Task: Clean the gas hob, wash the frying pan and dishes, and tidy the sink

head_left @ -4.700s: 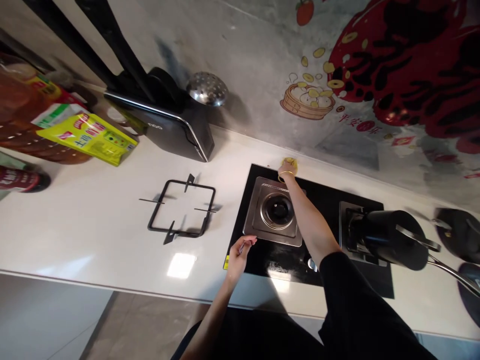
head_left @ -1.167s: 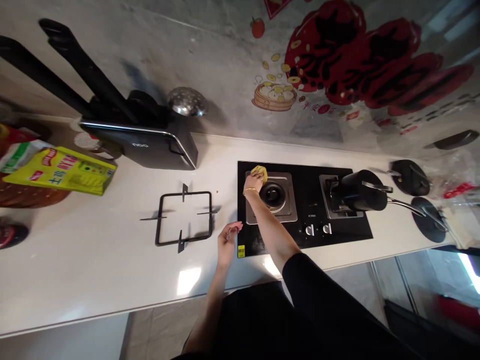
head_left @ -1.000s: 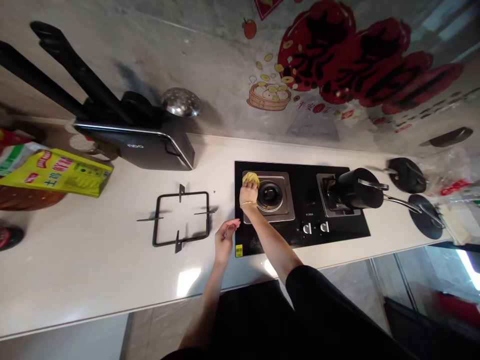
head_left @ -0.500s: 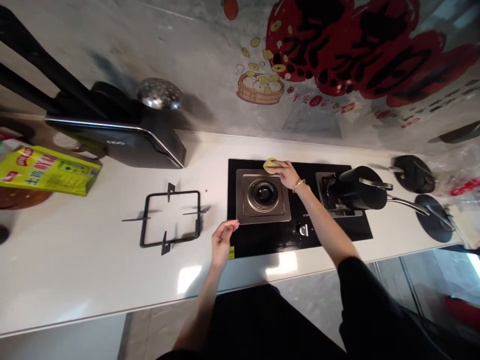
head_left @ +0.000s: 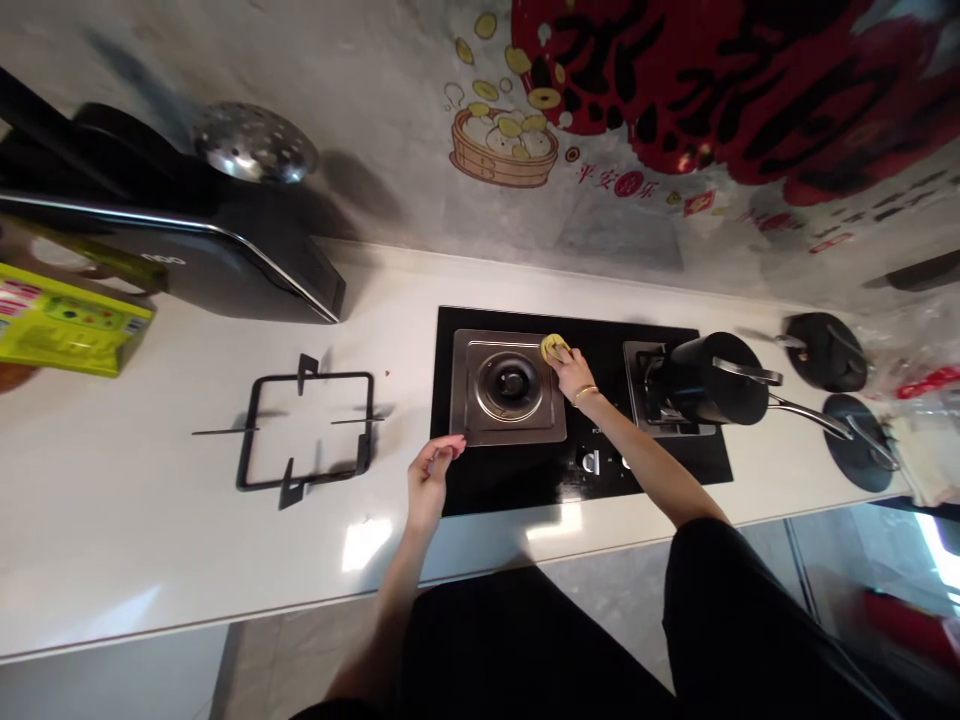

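Note:
My right hand (head_left: pixel 574 376) is closed on a round yellow sponge (head_left: pixel 553 347) and presses it at the back right corner of the metal drip tray (head_left: pixel 480 434). This square tray surrounds the left burner (head_left: pixel 514 384) of a black gas hob (head_left: pixel 510 487). At the tray's front left corner my left hand (head_left: pixel 429 480) is closed, thumb and fingertips pinching the tray's edge. On the white counter to the left lies a black pan support (head_left: pixel 315 478), off the burner.
A black pot (head_left: pixel 709 380) stands on the right burner, its handle reaching right. Beyond it are a small black pan (head_left: pixel 823 352) and a lid (head_left: pixel 855 440). A dark utensil holder (head_left: pixel 255 280) and a yellow-green packet (head_left: pixel 67 325) stand at left.
My right hand has moved the sponge from behind the tray forward onto its back right corner. My left hand stays at the front left corner. The view has shifted a little.

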{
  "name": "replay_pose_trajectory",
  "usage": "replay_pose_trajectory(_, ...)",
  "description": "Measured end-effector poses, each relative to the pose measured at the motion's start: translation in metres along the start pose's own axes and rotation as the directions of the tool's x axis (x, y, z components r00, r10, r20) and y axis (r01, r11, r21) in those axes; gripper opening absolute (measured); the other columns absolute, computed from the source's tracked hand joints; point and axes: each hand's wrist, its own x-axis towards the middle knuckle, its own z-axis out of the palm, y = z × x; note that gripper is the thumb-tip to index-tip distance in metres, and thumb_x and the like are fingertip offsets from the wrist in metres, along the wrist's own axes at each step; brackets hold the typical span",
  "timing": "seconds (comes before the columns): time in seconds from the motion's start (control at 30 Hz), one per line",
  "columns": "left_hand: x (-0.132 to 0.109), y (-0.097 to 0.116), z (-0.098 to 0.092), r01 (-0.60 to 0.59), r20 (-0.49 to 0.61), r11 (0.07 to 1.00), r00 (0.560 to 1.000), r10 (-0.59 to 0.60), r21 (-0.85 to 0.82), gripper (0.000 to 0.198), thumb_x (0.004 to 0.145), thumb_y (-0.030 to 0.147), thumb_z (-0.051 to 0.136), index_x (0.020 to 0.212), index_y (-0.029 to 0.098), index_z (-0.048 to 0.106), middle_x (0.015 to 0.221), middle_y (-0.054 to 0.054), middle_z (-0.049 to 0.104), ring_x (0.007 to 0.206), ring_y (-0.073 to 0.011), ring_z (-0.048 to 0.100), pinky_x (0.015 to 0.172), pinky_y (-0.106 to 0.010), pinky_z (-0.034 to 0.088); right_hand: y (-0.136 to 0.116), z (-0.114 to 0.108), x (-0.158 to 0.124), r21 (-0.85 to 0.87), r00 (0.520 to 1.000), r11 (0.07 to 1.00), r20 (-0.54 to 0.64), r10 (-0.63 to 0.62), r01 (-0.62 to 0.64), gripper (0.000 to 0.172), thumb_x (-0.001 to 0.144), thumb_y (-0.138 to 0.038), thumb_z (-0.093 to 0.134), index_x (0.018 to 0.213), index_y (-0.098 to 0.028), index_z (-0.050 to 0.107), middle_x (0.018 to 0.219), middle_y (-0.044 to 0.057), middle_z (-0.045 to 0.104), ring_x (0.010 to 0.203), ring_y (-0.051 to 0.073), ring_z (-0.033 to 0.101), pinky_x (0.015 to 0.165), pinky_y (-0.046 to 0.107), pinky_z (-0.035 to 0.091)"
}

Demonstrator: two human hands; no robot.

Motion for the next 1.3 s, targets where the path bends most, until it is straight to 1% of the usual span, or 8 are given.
replay_pose_trajectory(0.1, -0.003, 0.002, 0.006, -0.002, 0.042, 1.0, 0.999, 0.002, -0.011, 0.031, 0.08, 0.045, 0.064, 0.092, 0.017, 0.07, 0.09, -0.006, 0.071, 0.086, -0.0182, 0.064, 0.088, -0.032, 0.047, -0.016, 0.005, -0.02, 0.011, 0.999, 0.999, 0.015, 0.034, -0.034, 0.055, 0.085, -0.003, 0.038, 0.137, -0.02, 0.049, 0.14, 0.011, 0.044, 0.111, 0.024, 0.042, 0.092, 0.035, 0.038)
replay_pose_trajectory(0.27, -0.01, 0.004, 0.002, -0.013, 0.058, 1.0, 0.998, 0.014, -0.018, 0.032, 0.08, 0.046, 0.063, 0.092, 0.017, 0.07, 0.09, -0.007, 0.071, 0.086, -0.0189, 0.064, 0.087, -0.033, 0.048, -0.023, 0.015, -0.054, -0.04, 0.997, 0.999, 0.069, -0.018, 0.021, 0.057, 0.086, -0.006, 0.037, 0.14, -0.023, 0.045, 0.14, 0.01, 0.043, 0.114, 0.025, 0.04, 0.094, 0.037, 0.035)
replay_pose_trajectory(0.47, -0.017, 0.0, -0.005, -0.001, 0.052, 1.0, 0.999, 0.001, -0.01, 0.029, 0.081, 0.044, 0.062, 0.091, 0.018, 0.07, 0.091, -0.005, 0.071, 0.088, -0.0181, 0.064, 0.088, -0.031, 0.047, -0.018, 0.002, -0.007, -0.079, 0.997, 0.994, 0.003, 0.076, -0.076, 0.053, 0.088, -0.01, 0.037, 0.137, -0.025, 0.048, 0.139, 0.011, 0.041, 0.112, 0.026, 0.037, 0.09, 0.037, 0.034)
replay_pose_trajectory(0.57, -0.021, -0.005, -0.004, 0.013, 0.043, 1.0, 0.999, -0.013, -0.001, 0.029, 0.082, 0.045, 0.062, 0.092, 0.018, 0.07, 0.09, -0.005, 0.071, 0.088, -0.0176, 0.063, 0.088, -0.031, 0.046, -0.018, 0.004, -0.003, -0.062, 0.996, 0.995, -0.035, 0.078, -0.08, 0.054, 0.087, -0.009, 0.037, 0.137, -0.027, 0.048, 0.138, 0.01, 0.043, 0.109, 0.026, 0.038, 0.089, 0.037, 0.034)
replay_pose_trajectory(0.7, -0.024, -0.008, 0.001, 0.021, 0.054, 1.0, 0.998, -0.021, -0.009, 0.03, 0.082, 0.046, 0.062, 0.091, 0.018, 0.07, 0.091, -0.006, 0.071, 0.088, -0.0179, 0.064, 0.088, -0.031, 0.046, -0.013, 0.012, -0.013, -0.07, 0.998, 0.997, -0.05, 0.042, -0.046, 0.057, 0.086, -0.006, 0.038, 0.138, -0.026, 0.046, 0.135, 0.009, 0.045, 0.108, 0.025, 0.038, 0.089, 0.036, 0.035)
replay_pose_trajectory(1.0, -0.021, -0.019, 0.017, 0.025, 0.071, 1.0, 0.997, -0.026, 0.004, 0.029, 0.081, 0.045, 0.063, 0.091, 0.019, 0.07, 0.09, -0.006, 0.071, 0.087, -0.0182, 0.064, 0.088, -0.032, 0.048, 0.021, 0.001, 0.018, -0.152, 0.988, 0.978, -0.033, -0.153, 0.147, 0.056, 0.088, -0.009, 0.037, 0.138, -0.033, 0.047, 0.137, 0.007, 0.044, 0.114, 0.027, 0.034, 0.092, 0.041, 0.034)
replay_pose_trajectory(1.13, -0.022, -0.02, 0.02, 0.032, 0.073, 0.999, 0.997, -0.032, 0.003, 0.03, 0.081, 0.046, 0.063, 0.091, 0.018, 0.07, 0.09, -0.006, 0.071, 0.087, -0.0182, 0.064, 0.088, -0.032, 0.048, 0.005, 0.008, -0.01, -0.085, 0.997, 0.995, -0.038, -0.06, 0.057, 0.054, 0.088, -0.008, 0.037, 0.137, -0.028, 0.049, 0.136, 0.009, 0.046, 0.11, 0.026, 0.037, 0.091, 0.038, 0.036)
replay_pose_trajectory(1.3, -0.024, -0.01, 0.022, 0.018, 0.059, 0.998, 0.998, -0.014, -0.064, 0.031, 0.081, 0.045, 0.063, 0.091, 0.017, 0.07, 0.09, -0.007, 0.071, 0.087, -0.0188, 0.064, 0.087, -0.033, 0.048, -0.02, 0.021, -0.089, -0.026, 0.986, 0.99, 0.097, -0.135, 0.138, 0.056, 0.083, -0.004, 0.04, 0.135, -0.024, 0.052, 0.136, 0.01, 0.047, 0.112, 0.024, 0.041, 0.096, 0.038, 0.035)
